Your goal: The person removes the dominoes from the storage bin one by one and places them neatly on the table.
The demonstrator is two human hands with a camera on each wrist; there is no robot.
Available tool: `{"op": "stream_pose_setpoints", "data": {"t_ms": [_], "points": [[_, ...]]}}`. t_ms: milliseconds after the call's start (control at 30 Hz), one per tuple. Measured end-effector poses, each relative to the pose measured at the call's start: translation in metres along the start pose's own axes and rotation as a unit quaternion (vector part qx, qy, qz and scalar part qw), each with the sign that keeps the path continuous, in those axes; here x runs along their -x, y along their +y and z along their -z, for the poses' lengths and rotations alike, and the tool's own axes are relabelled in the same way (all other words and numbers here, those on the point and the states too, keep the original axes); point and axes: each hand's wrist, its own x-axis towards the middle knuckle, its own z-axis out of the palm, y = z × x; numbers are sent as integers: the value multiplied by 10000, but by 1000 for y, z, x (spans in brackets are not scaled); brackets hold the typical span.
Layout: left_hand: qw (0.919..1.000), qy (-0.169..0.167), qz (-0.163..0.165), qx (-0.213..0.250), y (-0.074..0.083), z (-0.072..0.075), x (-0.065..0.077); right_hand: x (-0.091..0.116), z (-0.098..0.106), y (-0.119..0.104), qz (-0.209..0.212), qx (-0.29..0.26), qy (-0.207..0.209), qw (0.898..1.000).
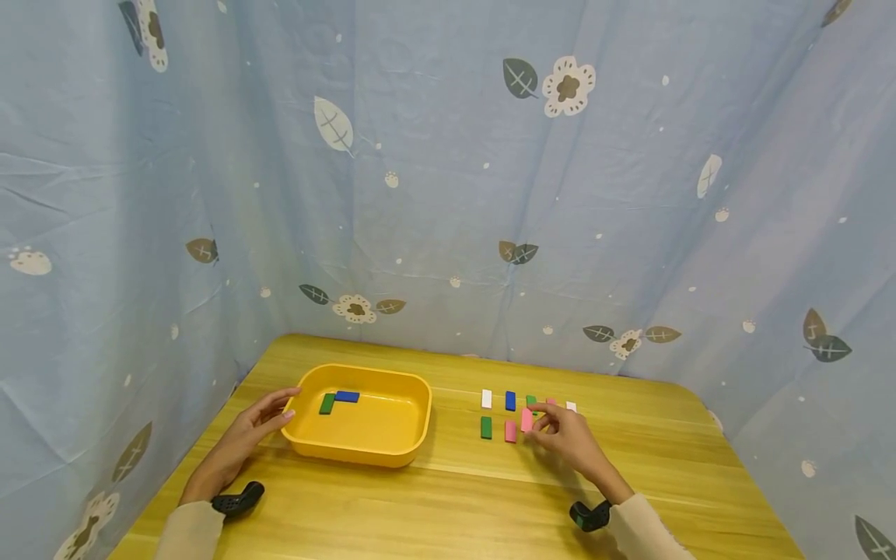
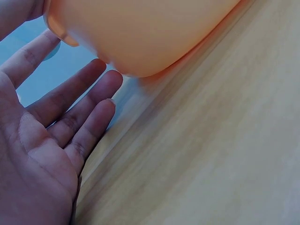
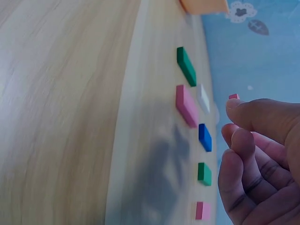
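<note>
My left hand (image 1: 241,439) rests its fingertips at the left rim of the yellow tray (image 1: 357,453), with the fingers mostly straight in the left wrist view. In the tray lie a green block (image 1: 327,404) and a blue block (image 1: 347,397). Between thumb and fingers, my right hand (image 1: 565,437) pinches a small flat pink block (image 1: 526,421), raised off the table in the right wrist view; most of it hides behind the thumb there. Beside that hand lie another pink block (image 1: 510,432) and a green block (image 1: 486,428).
Behind the right hand runs a row with a white block (image 1: 486,399), a blue block (image 1: 510,401), a partly covered green block (image 1: 531,401), a pink block (image 1: 551,402) and a white block (image 1: 571,407). A patterned blue curtain (image 1: 448,194) surrounds the wooden table (image 1: 392,513).
</note>
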Motion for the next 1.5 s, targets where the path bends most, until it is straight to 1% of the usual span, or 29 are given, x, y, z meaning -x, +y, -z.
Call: {"op": "stream_pose_setpoints", "data": {"t_ms": [367, 533, 667, 867, 1000, 1233, 1500], "points": [[9999, -44, -92, 42, -3, 1, -1, 4, 3, 12, -148, 108, -49, 9998], [9999, -55, -102, 57, -3, 1, -1, 5, 1, 19, -336, 90, -111, 9993], [9999, -72, -78, 64, -3, 1, -1, 5, 0, 24, -475, 27, -153, 9988], [9999, -80, -68, 92, -3, 2, -1, 5, 0, 28, -546, -159, -251, 9981], [9999, -100, -81, 113, -3, 2, -1, 5, 1, 30, -603, -190, -330, 9975], [9998, -111, -100, 106, -4, 2, -1, 3, 2, 31, -572, -188, -377, 9975], [9998, -107, -82, 115, -4, 2, -1, 4, 1, 35, -441, -12, -538, 9976]]}}
